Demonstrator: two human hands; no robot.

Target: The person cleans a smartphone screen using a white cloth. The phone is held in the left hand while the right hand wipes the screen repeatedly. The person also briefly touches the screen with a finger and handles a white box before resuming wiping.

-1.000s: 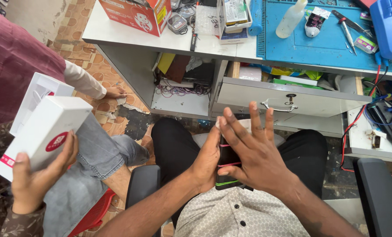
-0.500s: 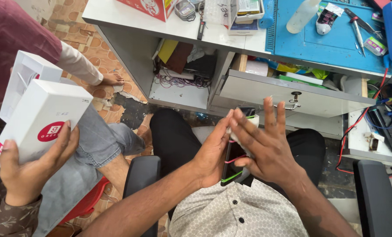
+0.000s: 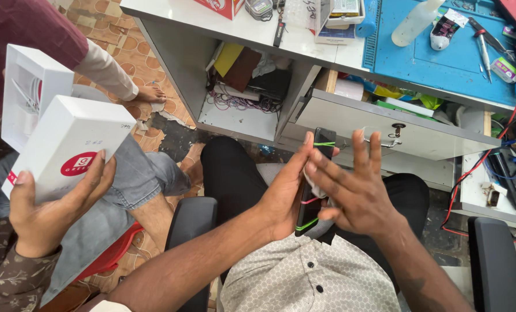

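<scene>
A black phone (image 3: 317,173) with coloured bands around it stands on edge over my lap, gripped by my left hand (image 3: 285,193). My right hand (image 3: 356,188) lies flat against the phone's face, fingers spread, pressing a small white cloth (image 3: 314,184) to it. To the left, another person's hand (image 3: 50,208) holds up a white box (image 3: 67,144) with a red round mark. An open white box tray (image 3: 30,92) sits behind it.
A white desk (image 3: 212,23) with an open grey drawer (image 3: 385,130) stands in front of me. A blue work mat (image 3: 448,52) holds tools and a bottle. Black chair armrests (image 3: 492,260) flank my lap. The other person's legs rest on the tiled floor at left.
The phone has turned more upright between my hands. My right hand has slid across its face. The other person's box has shifted slightly rightward and up in view.
</scene>
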